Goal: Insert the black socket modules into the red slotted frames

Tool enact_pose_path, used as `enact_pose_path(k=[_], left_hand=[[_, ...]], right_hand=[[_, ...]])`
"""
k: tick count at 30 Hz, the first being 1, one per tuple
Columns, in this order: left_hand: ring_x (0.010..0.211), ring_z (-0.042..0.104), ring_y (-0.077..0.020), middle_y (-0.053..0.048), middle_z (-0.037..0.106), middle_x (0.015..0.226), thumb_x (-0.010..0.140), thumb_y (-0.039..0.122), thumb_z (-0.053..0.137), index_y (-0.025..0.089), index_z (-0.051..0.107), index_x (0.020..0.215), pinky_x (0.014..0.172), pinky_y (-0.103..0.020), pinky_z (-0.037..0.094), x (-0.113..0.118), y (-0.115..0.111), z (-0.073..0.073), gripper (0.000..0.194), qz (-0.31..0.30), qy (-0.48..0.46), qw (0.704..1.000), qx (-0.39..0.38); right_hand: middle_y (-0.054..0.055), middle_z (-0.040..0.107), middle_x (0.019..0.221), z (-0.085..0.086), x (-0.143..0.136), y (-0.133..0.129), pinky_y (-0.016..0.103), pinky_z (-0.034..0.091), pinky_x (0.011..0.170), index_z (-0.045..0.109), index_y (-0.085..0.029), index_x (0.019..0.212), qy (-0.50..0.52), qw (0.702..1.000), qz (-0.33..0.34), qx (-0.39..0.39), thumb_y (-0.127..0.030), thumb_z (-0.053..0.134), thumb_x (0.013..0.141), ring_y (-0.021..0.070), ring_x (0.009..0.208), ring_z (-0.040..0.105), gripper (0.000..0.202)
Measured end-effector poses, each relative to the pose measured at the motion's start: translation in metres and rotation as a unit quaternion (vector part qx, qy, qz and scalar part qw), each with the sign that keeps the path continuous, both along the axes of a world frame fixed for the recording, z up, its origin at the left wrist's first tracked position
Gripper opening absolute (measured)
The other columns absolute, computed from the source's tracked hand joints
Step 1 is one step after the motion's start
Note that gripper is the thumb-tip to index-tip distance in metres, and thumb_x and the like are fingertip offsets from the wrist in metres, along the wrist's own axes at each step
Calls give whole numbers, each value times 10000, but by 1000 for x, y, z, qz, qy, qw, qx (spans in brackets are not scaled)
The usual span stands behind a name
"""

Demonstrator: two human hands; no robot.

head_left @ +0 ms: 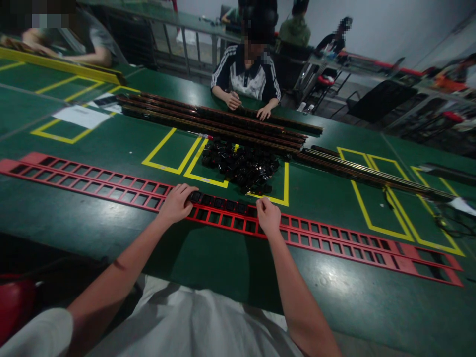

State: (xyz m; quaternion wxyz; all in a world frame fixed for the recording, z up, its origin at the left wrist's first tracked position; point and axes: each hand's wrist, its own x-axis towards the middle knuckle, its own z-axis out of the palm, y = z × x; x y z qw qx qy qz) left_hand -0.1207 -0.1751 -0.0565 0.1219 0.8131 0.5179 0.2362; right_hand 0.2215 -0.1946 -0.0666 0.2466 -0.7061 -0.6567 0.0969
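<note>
left hand [178, 204] at left end of black modules [218, 204], right hand [269, 218] over far red slotted strip [34, 158]; can't tell either's grip. best seat modules squarely, press evenly.

Matt red frames [35, 157], glossy black plastic-looking parts [243, 166], smooth tabletop [334, 282].

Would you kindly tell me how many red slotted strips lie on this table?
2: the far strip, nearer the pile of black parts, and the near strip alongside it.
</note>
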Motion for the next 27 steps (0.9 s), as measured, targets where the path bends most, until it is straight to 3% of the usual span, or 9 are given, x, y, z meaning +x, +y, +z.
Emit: enact_pose_path(k=[8, 13, 20, 27], left_hand=[[1007, 530, -262, -83, 590, 1067, 933, 224, 399, 203, 582, 1270, 914, -423, 439, -2, 0, 1, 384, -14, -15, 1000, 2], [997, 527, -253, -87, 598, 1063, 950, 177, 354, 192, 597, 1254, 904, -413, 444, -2, 1, -6, 390, -4, -28, 999, 18], [974, 534, -255, -90, 605, 1027, 961, 195, 365, 184, 642, 1185, 900, -402, 448, 3, 2, -6, 356, 22, 26, 999, 36], [1174, 479, -288, -110, 570, 1225, 966, 349, 456, 202, 651, 1210, 1008, -447, 415, 2, 2, -2, 345, -22, 56, 997, 55]], right_hand=[[3, 593, 653, -1, 1, 1, 253, 229, 578, 630, -218, 816, 9, 1000, 2, -1, -337, 442, 967, 142, 578, 489, 269], [8, 605, 671, 0, 0, 0, 254, 232, 581, 639, -218, 832, 5, 1000, 2, -7, -341, 442, 970, 147, 592, 498, 271], [7, 599, 666, 1, 0, 0, 254, 227, 580, 638, -211, 828, 7, 1000, 0, -1, -324, 453, 968, 140, 588, 492, 258], [-4, 584, 650, 2, -1, 0, 252, 220, 580, 642, -209, 824, 4, 1000, -2, -12, -314, 458, 969, 135, 582, 480, 257]])
